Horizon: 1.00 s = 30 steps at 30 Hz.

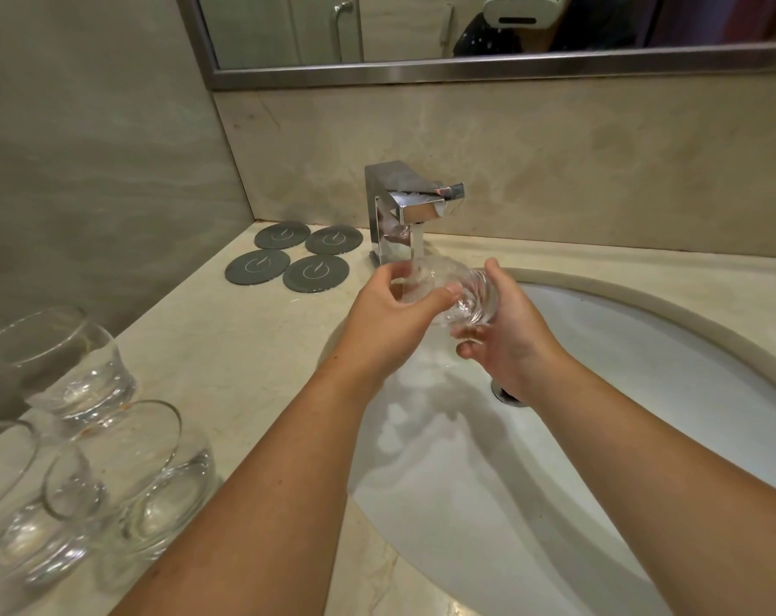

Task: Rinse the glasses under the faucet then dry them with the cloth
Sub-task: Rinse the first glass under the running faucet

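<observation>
— Hands?
— Both engaged: left hand (pixel 390 313) curls round the mouth end of the clear rounded glass tumbler (pixel 444 284); right hand (pixel 508 337) cups its base. It lies sideways between them, under the square chrome faucet (pixel 415 211), presumably to flush inside.

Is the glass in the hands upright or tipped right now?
Tipped. The glass lies on its side under the faucet, thick base in the right hand, mouth toward the left hand, which grips it too.
</observation>
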{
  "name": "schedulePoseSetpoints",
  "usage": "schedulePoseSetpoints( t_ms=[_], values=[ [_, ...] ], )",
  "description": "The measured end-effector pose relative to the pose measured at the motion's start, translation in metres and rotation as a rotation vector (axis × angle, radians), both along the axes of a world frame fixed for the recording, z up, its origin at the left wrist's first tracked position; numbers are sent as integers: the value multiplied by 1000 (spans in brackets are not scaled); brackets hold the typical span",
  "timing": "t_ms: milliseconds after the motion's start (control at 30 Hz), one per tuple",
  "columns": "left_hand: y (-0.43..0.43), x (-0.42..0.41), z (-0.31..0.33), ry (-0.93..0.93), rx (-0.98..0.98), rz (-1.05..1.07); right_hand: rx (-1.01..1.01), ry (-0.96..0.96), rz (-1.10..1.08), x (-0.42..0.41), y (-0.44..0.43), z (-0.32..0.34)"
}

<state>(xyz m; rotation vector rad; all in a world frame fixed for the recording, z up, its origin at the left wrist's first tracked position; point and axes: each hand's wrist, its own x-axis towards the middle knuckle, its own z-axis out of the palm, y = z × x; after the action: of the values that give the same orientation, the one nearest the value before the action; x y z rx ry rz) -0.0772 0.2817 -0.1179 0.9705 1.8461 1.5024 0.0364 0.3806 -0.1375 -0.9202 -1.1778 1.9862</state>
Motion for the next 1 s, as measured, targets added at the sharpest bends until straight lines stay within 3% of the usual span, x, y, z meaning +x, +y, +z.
schedulePoseSetpoints(
  t_ms=[233, 467, 767, 1000],
  values=[
    [4, -2, -5, -4, 9, -57, -60, 52, -63, -2, 0, 2],
    [0, -1, -4, -19, -65, -11, 5, 63, -85, -3, -1, 3],
    [-1, 0, -1, 119, -23, -35, -48, -35, 32, 2, -1, 1],
    [1, 0, -5, 47, -30, -87, -43, 52, -27, -2, 2, -1]
  ],
)
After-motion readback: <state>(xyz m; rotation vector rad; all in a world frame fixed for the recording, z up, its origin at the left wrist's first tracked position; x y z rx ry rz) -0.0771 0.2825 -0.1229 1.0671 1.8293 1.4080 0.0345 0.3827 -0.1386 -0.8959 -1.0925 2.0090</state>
